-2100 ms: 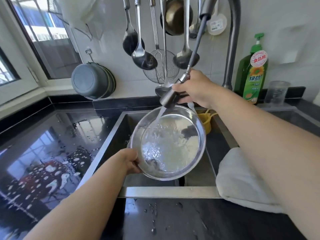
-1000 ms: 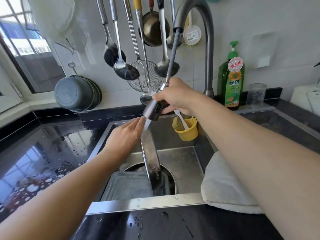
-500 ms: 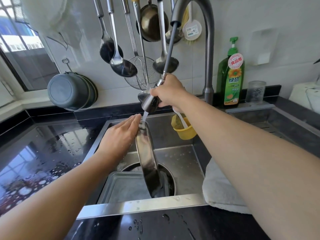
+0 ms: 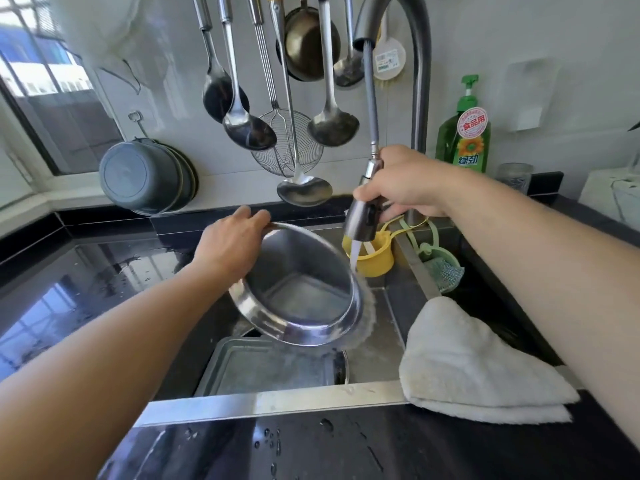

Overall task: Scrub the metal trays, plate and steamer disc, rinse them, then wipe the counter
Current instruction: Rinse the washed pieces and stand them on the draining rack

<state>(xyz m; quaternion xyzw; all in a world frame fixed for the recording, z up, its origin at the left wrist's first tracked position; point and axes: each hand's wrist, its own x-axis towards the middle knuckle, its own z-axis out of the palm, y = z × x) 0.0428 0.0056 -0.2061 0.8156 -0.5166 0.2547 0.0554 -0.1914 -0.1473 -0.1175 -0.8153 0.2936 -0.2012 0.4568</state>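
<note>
My left hand [image 4: 232, 244] grips the far rim of a round metal plate [image 4: 298, 289], held tilted over the sink with its underside facing me. My right hand [image 4: 403, 183] holds the pull-out spray head [image 4: 362, 218] on its hose, just right of and above the plate. Water streams from the head onto the plate's right edge and fans off it. Below the plate, a rectangular metal tray [image 4: 263, 367] lies in the sink [image 4: 270, 403].
A white cloth [image 4: 474, 368] is draped over the sink's right edge. A yellow cup [image 4: 377, 259] and green scrubber [image 4: 445, 268] hang at the sink's back. Ladles and a strainer [image 4: 287, 143] hang on the wall; green soap bottle [image 4: 465, 133] stands right. Wet black counter [image 4: 69, 289] lies left.
The plate has turned from edge-on to showing its underside to me. My left hand moved from lying flat against it to gripping its far rim. The spray head shifted right.
</note>
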